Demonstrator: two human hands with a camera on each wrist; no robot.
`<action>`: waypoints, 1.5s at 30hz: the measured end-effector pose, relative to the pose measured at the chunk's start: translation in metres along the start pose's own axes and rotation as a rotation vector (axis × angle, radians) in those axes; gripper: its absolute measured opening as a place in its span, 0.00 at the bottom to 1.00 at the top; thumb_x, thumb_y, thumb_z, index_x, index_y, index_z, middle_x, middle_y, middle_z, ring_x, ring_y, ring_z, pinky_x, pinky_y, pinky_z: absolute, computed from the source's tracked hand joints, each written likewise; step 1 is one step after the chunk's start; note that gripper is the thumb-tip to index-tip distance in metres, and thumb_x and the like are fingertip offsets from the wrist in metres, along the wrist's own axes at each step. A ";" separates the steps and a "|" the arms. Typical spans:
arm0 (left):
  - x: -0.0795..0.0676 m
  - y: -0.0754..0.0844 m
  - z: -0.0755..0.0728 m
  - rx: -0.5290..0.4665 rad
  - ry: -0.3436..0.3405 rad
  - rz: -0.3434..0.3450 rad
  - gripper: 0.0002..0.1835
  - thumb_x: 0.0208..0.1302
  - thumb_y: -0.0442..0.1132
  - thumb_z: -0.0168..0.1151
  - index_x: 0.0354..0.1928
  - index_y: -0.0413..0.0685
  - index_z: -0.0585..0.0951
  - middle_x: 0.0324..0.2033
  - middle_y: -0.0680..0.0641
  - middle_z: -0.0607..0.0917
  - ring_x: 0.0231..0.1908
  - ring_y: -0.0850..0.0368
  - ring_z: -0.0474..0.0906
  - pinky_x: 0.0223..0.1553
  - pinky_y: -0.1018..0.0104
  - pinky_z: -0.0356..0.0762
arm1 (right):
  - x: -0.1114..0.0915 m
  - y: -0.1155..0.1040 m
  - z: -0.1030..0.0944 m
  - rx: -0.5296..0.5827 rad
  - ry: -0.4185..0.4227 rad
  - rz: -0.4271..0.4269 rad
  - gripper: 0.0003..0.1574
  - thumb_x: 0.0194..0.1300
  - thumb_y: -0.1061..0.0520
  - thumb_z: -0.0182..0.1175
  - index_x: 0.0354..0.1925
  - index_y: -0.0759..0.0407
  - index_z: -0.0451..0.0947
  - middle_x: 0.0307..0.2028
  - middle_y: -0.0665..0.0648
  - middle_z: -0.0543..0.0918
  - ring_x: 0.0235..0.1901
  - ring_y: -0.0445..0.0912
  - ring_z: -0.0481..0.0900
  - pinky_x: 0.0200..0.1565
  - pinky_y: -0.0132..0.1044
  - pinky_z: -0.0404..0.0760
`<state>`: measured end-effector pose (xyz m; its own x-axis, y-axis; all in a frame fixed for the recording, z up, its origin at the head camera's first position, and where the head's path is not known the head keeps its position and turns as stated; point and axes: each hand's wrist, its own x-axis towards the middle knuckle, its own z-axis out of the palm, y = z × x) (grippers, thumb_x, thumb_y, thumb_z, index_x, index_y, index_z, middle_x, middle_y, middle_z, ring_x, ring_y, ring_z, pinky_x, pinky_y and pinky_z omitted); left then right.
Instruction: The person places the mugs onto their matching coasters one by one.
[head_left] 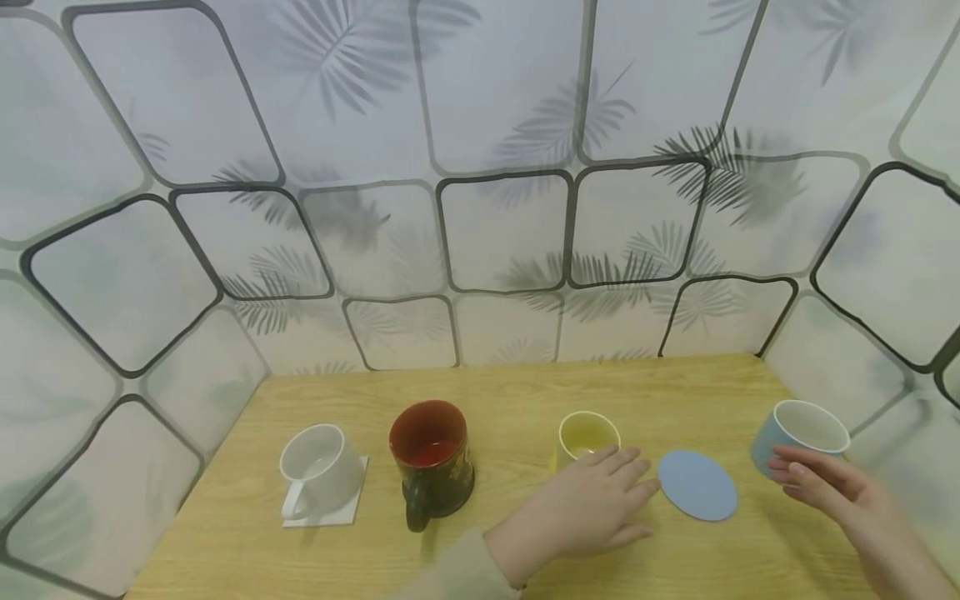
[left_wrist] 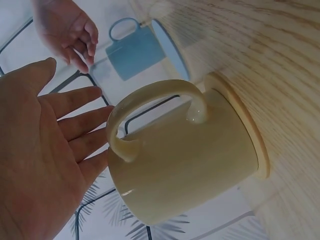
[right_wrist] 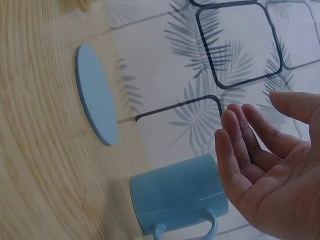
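My left hand [head_left: 588, 504] hovers at the yellow mug [head_left: 585, 432] with its fingers spread, holding nothing. In the left wrist view the yellow mug [left_wrist: 185, 160] stands on a round yellow coaster [left_wrist: 261, 155], its handle towards the palm of my left hand [left_wrist: 45, 160]. At the far right, my right hand [head_left: 843, 492] is beside the blue mug [head_left: 768, 442], fingers loosely bent around nothing. The right wrist view has the blue mug [right_wrist: 177, 190] on bare wood, just below the fingers of my right hand [right_wrist: 270, 175]. Between the two mugs lies a round blue coaster [head_left: 697, 486].
A dark mug with a red inside [head_left: 442, 475] stands left of the yellow mug. Further left, a white mug [head_left: 330, 475] sits on a square white coaster [head_left: 341, 515]. Patterned walls [head_left: 502, 233] enclose the back and sides of the wooden table [head_left: 510, 387].
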<state>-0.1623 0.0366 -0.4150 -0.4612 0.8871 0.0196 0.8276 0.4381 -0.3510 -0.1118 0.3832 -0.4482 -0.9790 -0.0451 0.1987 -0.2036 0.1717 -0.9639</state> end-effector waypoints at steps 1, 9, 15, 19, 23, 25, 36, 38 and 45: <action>0.001 0.000 0.001 -0.004 0.000 0.000 0.32 0.84 0.66 0.36 0.80 0.65 0.67 0.80 0.57 0.68 0.81 0.58 0.61 0.84 0.64 0.56 | -0.001 0.000 -0.002 0.006 0.004 -0.001 0.28 0.83 0.70 0.45 0.62 0.46 0.83 0.52 0.37 0.91 0.49 0.30 0.89 0.48 0.19 0.84; 0.009 0.001 0.007 0.008 0.037 0.006 0.31 0.84 0.65 0.36 0.79 0.64 0.69 0.79 0.56 0.69 0.82 0.58 0.61 0.86 0.62 0.52 | -0.005 -0.002 -0.012 -0.041 0.084 0.107 0.24 0.84 0.64 0.50 0.58 0.38 0.84 0.49 0.33 0.90 0.46 0.27 0.88 0.43 0.19 0.85; 0.016 0.006 0.011 0.024 0.046 0.024 0.31 0.84 0.65 0.38 0.79 0.65 0.69 0.79 0.57 0.70 0.82 0.58 0.61 0.86 0.62 0.51 | -0.006 0.004 -0.022 -0.033 0.110 0.119 0.22 0.84 0.62 0.51 0.58 0.40 0.85 0.47 0.34 0.91 0.45 0.27 0.88 0.41 0.21 0.86; 0.019 0.009 0.011 0.026 0.031 0.038 0.31 0.84 0.66 0.37 0.79 0.65 0.68 0.79 0.57 0.70 0.81 0.59 0.61 0.85 0.62 0.53 | -0.008 0.008 -0.028 -0.060 0.137 0.147 0.21 0.84 0.60 0.52 0.56 0.35 0.84 0.45 0.32 0.90 0.43 0.27 0.88 0.39 0.22 0.86; 0.023 0.012 0.013 0.020 0.027 0.048 0.32 0.84 0.66 0.36 0.79 0.65 0.68 0.79 0.58 0.69 0.81 0.59 0.61 0.85 0.63 0.54 | -0.009 0.010 -0.031 -0.017 0.160 0.138 0.22 0.84 0.61 0.52 0.54 0.33 0.84 0.45 0.32 0.90 0.42 0.28 0.88 0.38 0.22 0.87; 0.024 0.013 0.014 0.019 0.020 0.047 0.32 0.84 0.66 0.36 0.80 0.65 0.68 0.79 0.58 0.69 0.81 0.59 0.60 0.85 0.63 0.54 | -0.009 0.009 -0.031 0.040 0.165 0.109 0.24 0.84 0.63 0.51 0.53 0.34 0.85 0.45 0.33 0.91 0.43 0.28 0.89 0.38 0.22 0.87; 0.033 0.017 0.019 0.006 -0.026 0.014 0.33 0.83 0.68 0.33 0.80 0.68 0.66 0.79 0.61 0.68 0.81 0.61 0.60 0.85 0.64 0.54 | -0.010 0.017 -0.038 0.160 0.157 -0.044 0.31 0.82 0.71 0.45 0.56 0.41 0.87 0.47 0.37 0.92 0.44 0.29 0.90 0.41 0.18 0.85; 0.034 0.018 0.019 0.004 -0.030 0.004 0.33 0.83 0.69 0.34 0.80 0.68 0.67 0.79 0.61 0.69 0.81 0.62 0.61 0.85 0.64 0.55 | -0.011 0.019 -0.040 0.148 0.172 -0.026 0.30 0.83 0.69 0.46 0.54 0.39 0.86 0.46 0.36 0.92 0.43 0.28 0.89 0.39 0.18 0.85; 0.043 0.024 0.021 -0.004 -0.061 -0.035 0.33 0.82 0.70 0.33 0.80 0.70 0.66 0.79 0.63 0.68 0.81 0.63 0.61 0.84 0.66 0.57 | -0.013 0.025 -0.047 0.274 0.197 -0.077 0.32 0.82 0.72 0.44 0.53 0.45 0.89 0.44 0.41 0.93 0.42 0.31 0.91 0.39 0.19 0.86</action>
<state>-0.1688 0.0821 -0.4423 -0.5082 0.8609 -0.0252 0.8119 0.4692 -0.3474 -0.1049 0.4344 -0.4665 -0.9492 0.1477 0.2777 -0.2933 -0.0966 -0.9511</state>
